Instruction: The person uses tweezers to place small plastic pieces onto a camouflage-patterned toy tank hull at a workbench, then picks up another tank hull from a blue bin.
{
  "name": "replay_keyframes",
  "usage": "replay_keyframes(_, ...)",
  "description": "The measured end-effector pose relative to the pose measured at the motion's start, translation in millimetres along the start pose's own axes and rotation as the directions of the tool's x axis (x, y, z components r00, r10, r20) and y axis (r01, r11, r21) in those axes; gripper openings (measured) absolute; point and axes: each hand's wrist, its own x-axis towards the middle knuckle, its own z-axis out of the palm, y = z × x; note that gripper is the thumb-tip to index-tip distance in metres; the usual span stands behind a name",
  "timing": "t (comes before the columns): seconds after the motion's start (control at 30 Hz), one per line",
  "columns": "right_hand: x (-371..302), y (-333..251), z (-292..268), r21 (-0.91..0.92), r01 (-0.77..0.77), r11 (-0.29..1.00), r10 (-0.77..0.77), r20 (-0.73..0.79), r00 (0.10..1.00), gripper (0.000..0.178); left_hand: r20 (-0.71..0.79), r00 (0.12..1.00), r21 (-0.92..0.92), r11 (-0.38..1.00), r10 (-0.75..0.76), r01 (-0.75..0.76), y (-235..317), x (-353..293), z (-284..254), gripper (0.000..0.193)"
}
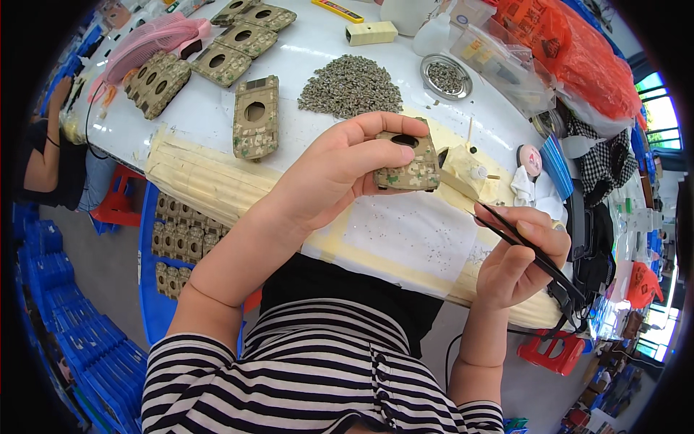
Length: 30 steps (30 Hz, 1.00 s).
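Both bare hands are closed on something: the left hand (325,168) pinches a camouflage shell (410,175) between thumb and fingers, while the right hand (522,253) grips black tweezers (536,251), their points well apart from the shell. Boxy and low, the shell wears a blocky pattern of tan, brown and green — its top pierced by a dark, round opening that the thumb partly covers. It is held up in front of a heap of small grey-brown parts (350,88), above the upper edge of a speckled white sheet (405,235). Whether the tweezers hold anything — too small to tell.
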Motion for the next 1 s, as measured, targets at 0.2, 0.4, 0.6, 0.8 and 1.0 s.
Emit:
replay_keyframes(0.2, -4.3, -0.1, 1.9, -0.022, 0.014, 1.0, -0.014, 0.007, 1.0, 0.032, -0.033, 0.999, -0.014, 0.999, -0.03, 0.029, 0.5, 0.5, 0.5, 0.037)
replay_keyframes(0.4, -4.5, -1.4, 2.1, -0.245, 0.087, 0.966, -0.063, 0.104, 0.993, 0.035, 0.01, 1.0, 0.022, 0.999, -0.026, 0.026, 0.8, -1.6, 2.9, 0.038)
replay_keyframes(0.6, 0.5, 0.6, 5.3, -0.212, 0.143, 0.967, -0.107, 0.171, 0.979, 0.029, 0.157, 0.987, 0.054, 0.998, -0.042, 0.034, -0.5, -2.7, -1.0, 0.046)
replay_keyframes(0.8, 3.8, -0.5, 14.7, -0.216, 0.168, 0.962, -0.122, 0.212, 0.97, 0.022, 0.138, 0.988, 0.091, 0.994, -0.068, 0.056, 1.1, -5.3, 0.4, 0.048)
replay_keyframes(1.0, 6.0, 1.4, 16.4, -0.175, 0.155, 0.972, -0.12, 0.2, 0.973, 0.021, 0.092, 0.996, 0.175, 0.985, -0.02, 0.004, -3.1, -5.3, -1.2, 0.046)
